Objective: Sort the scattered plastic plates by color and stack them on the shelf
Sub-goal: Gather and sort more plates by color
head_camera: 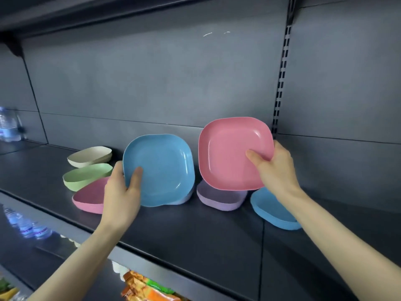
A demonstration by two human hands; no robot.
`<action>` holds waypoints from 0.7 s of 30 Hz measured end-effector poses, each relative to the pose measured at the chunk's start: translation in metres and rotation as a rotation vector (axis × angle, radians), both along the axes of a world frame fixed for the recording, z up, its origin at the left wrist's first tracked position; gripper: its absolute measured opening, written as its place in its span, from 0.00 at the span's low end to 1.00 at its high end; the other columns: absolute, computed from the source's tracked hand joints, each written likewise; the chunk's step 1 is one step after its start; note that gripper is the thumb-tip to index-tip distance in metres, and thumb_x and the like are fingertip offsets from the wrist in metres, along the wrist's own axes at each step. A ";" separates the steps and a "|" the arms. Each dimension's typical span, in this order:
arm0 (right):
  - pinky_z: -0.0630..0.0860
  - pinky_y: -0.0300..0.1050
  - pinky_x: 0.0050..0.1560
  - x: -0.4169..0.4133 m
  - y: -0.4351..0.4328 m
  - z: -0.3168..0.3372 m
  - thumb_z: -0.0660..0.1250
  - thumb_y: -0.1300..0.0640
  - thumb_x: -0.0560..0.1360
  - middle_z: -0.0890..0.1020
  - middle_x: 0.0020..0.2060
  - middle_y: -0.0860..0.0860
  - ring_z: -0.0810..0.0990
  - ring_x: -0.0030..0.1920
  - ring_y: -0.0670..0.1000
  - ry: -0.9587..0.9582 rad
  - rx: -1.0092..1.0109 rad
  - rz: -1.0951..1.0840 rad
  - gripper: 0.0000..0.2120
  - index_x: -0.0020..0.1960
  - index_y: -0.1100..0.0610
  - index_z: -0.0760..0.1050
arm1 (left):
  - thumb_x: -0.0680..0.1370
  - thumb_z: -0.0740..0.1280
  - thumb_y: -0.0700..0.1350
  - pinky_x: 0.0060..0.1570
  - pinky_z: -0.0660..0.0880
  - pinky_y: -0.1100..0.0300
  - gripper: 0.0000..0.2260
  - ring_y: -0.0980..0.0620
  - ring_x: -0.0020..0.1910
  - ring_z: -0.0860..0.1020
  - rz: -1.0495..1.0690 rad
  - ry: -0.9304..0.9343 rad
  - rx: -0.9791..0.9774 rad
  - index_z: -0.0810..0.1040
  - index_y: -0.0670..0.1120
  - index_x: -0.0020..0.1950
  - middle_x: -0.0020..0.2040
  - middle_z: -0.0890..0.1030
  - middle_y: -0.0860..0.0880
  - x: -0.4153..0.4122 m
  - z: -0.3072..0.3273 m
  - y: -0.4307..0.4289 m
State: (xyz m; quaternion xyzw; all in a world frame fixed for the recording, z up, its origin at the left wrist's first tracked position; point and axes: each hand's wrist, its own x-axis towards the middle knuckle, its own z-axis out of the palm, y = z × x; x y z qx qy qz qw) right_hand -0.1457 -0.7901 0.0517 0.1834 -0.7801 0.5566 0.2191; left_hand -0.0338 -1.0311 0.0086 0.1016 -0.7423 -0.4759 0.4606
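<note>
My left hand (pixel 122 192) grips the left rim of a blue plate (pixel 160 168), held tilted up above the dark shelf (pixel 195 227). Another plate's pale edge (pixel 184 199) shows under it. My right hand (pixel 273 166) holds a pink plate (pixel 230 151) by its right rim, raised and tilted toward me. On the shelf lie a cream plate (pixel 90 156), a green plate (pixel 86 175), a pink plate (pixel 91 197), a lilac plate (pixel 221 198) and a second blue plate (pixel 273 210).
The grey back panel (pixel 152 83) rises behind the plates, with a slotted upright (pixel 282 72) at the right. Water bottles (pixel 9 124) stand at the far left, more bottles (pixel 28 227) and snack packets (pixel 143 285) sit on lower levels. The upper shelf (pixel 65 11) overhangs.
</note>
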 end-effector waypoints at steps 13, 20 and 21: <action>0.71 0.47 0.46 0.006 -0.195 -0.016 0.66 0.57 0.75 0.78 0.46 0.51 0.75 0.48 0.54 -0.045 0.090 -0.094 0.11 0.55 0.60 0.72 | 0.80 0.59 0.40 0.40 0.70 0.66 0.05 0.64 0.41 0.75 -0.074 0.007 0.050 0.72 0.50 0.49 0.42 0.75 0.59 -0.011 0.002 -0.194; 0.64 0.42 0.42 0.029 -0.259 -0.041 0.66 0.57 0.75 0.75 0.46 0.51 0.73 0.48 0.55 -0.185 0.180 -0.243 0.16 0.59 0.60 0.67 | 0.80 0.59 0.39 0.35 0.70 0.74 0.06 0.68 0.41 0.75 -0.223 -0.043 0.158 0.72 0.48 0.53 0.39 0.76 0.65 -0.019 -0.014 -0.263; 0.62 0.41 0.39 0.032 -0.266 -0.042 0.66 0.57 0.75 0.74 0.46 0.51 0.72 0.46 0.54 -0.204 0.196 -0.251 0.17 0.60 0.60 0.66 | 0.80 0.59 0.39 0.37 0.70 0.73 0.06 0.65 0.42 0.75 -0.241 -0.045 0.194 0.72 0.48 0.54 0.41 0.76 0.64 -0.020 -0.016 -0.270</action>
